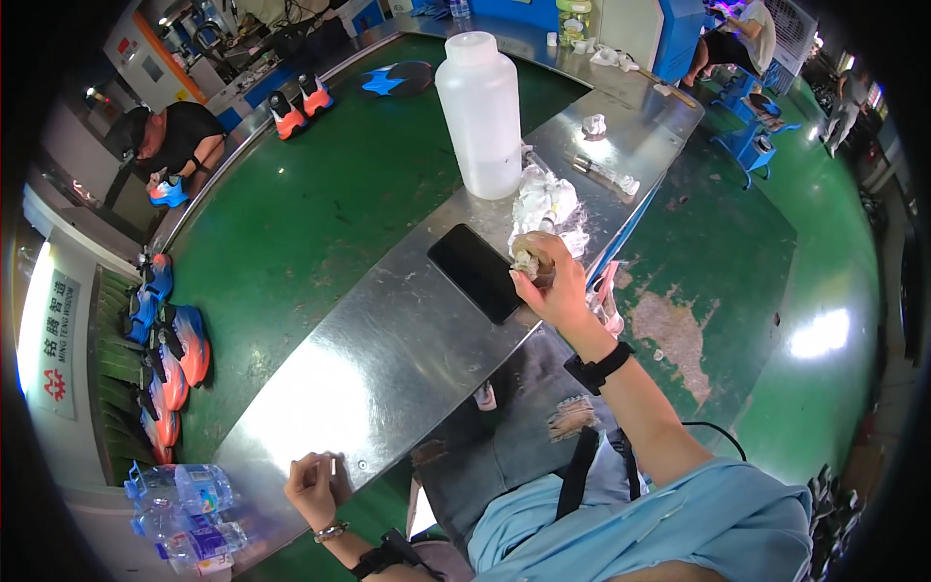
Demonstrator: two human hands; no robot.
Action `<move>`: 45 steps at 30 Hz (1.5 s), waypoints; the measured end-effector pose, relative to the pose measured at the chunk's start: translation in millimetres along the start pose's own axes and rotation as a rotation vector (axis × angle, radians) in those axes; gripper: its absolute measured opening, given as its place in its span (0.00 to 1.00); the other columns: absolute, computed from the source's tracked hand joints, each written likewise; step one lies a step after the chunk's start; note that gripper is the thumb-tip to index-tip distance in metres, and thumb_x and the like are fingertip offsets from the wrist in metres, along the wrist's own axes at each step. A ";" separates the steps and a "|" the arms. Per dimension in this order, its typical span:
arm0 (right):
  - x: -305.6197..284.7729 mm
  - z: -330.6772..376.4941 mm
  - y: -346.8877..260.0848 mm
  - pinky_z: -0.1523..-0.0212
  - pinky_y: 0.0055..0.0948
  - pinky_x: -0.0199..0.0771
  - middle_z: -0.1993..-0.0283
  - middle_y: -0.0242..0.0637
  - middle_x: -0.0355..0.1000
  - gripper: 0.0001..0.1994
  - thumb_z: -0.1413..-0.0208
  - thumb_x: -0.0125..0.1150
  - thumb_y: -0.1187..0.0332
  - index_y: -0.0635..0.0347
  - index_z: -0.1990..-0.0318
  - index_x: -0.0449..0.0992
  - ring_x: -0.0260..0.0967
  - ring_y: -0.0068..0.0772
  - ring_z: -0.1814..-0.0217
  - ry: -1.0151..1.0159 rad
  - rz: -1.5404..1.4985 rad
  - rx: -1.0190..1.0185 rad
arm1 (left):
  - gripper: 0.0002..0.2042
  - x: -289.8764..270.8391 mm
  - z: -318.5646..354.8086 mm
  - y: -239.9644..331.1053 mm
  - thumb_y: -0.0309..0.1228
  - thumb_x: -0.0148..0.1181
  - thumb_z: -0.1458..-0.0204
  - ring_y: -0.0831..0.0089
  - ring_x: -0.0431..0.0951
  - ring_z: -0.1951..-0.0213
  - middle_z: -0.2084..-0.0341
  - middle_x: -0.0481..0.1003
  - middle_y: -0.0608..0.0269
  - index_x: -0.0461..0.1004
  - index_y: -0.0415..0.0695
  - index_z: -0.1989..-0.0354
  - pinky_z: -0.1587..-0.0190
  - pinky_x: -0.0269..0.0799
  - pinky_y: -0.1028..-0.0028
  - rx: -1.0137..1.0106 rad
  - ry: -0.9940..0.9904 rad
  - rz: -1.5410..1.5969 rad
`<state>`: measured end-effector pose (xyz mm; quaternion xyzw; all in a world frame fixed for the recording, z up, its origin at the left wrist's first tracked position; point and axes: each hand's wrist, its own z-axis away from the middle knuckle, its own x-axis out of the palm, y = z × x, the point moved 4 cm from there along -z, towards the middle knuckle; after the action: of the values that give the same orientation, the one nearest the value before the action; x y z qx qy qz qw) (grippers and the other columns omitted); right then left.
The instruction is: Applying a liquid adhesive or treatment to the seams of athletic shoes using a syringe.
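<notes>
Right of centre, the right hand (560, 291) clamps a crumpled pale wad (527, 262) between thumb and fingers, presumably to keep it bunched, while at lower left the left hand (312, 491) curls over the metal ledge (412, 339), its grip impossible to tell.

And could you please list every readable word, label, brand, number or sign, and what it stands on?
White rectangular sign at far left: dark lettering is legible, but I won't copy its wording.
Clear plastic bottles with coloured labels: print too small to read.
Translucent white plastic jug: no lettering visible.
</notes>
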<state>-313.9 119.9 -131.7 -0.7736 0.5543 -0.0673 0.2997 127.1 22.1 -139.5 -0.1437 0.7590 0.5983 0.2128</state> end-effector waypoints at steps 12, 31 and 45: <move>3.2 3.5 -1.3 0.75 0.28 0.72 0.58 0.42 0.69 0.23 0.60 0.65 0.65 0.57 0.56 0.62 0.72 0.39 0.72 -0.079 0.012 0.073 | 0.03 -1.8 0.8 5.3 0.18 0.58 0.57 0.88 0.54 0.83 0.86 0.60 0.76 0.72 0.38 0.75 0.81 0.48 0.84 0.089 0.054 -0.171; 0.3 2.1 4.3 0.75 0.27 0.72 0.58 0.43 0.69 0.24 0.60 0.65 0.66 0.59 0.56 0.61 0.72 0.38 0.73 -0.007 0.047 -0.032 | 0.14 -7.7 4.6 16.6 0.39 0.53 0.49 0.70 0.74 0.78 0.81 0.75 0.54 0.76 0.40 0.73 0.75 0.68 0.73 -0.030 0.037 -0.211; 1.2 5.9 4.3 0.69 0.28 0.72 0.59 0.47 0.69 0.24 0.58 0.61 0.73 0.61 0.53 0.58 0.72 0.41 0.67 -0.072 0.003 0.045 | 0.14 -2.9 3.5 16.5 0.39 0.53 0.49 0.73 0.73 0.82 0.85 0.74 0.59 0.77 0.41 0.76 0.78 0.67 0.75 0.032 0.014 -0.305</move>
<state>-314.4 120.2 -139.1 -0.7679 0.5426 -0.0514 0.3366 122.3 29.4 -124.7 -0.2581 0.7393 0.5459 0.2981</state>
